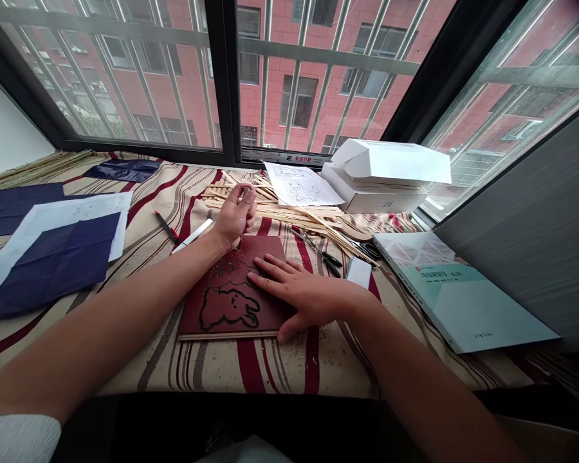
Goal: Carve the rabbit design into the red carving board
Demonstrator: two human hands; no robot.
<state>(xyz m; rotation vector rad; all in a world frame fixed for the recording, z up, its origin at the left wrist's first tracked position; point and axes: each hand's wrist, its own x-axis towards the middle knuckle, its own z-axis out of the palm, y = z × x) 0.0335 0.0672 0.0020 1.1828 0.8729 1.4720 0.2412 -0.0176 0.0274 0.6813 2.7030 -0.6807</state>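
Left hand grips mostly hidden tool at twelve o'clock on board; a skid could nick the open right hand, flat at three.

From where I stand, the reddish-brown board has a smooth, mostly matt face broken by rough, black-edged grooves, and its pale layered edge looks like wood, all resting on soft woven striped cloth. At one o'clock from it lie dry, unvarnished-looking wooden strips and a thin white printed paper, with a smooth matt cardboard box at two. A softly sheened paper book cover sits at three, a creased, papery dark-blue sheet at nine, and dull metal bars stand behind glass at twelve.
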